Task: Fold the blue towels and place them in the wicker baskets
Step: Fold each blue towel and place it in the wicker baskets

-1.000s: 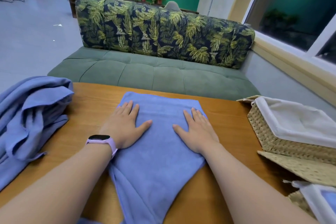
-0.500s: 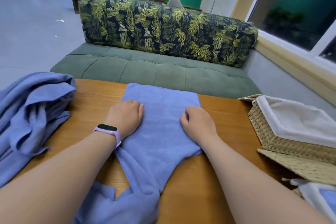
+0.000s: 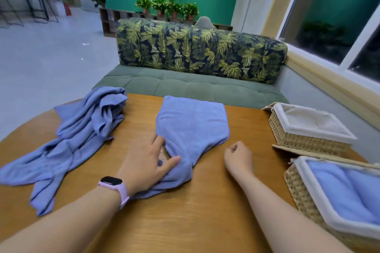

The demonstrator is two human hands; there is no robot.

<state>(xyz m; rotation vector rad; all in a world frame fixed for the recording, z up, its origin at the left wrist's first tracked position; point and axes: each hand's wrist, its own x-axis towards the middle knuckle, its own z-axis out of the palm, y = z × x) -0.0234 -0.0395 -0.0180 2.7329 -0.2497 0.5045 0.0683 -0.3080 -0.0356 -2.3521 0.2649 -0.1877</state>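
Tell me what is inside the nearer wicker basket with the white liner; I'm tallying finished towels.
The nearer wicker basket with the white liner holds light blue towel fabric. How many towels, or anything beneath, is hidden.

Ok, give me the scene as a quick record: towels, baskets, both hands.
towel in work: partly folded blue towel at the table's middle, near end bunched
towels waiting: crumpled blue pile on the table's left side
far basket: white-lined wicker basket, no towel visible inside
near basket: wicker basket with blue towel already in it
left hand: on the bunched near end of the towel, fingers spread
right hand: off the towel, fingers curled, holding nothing
table: round wooden top
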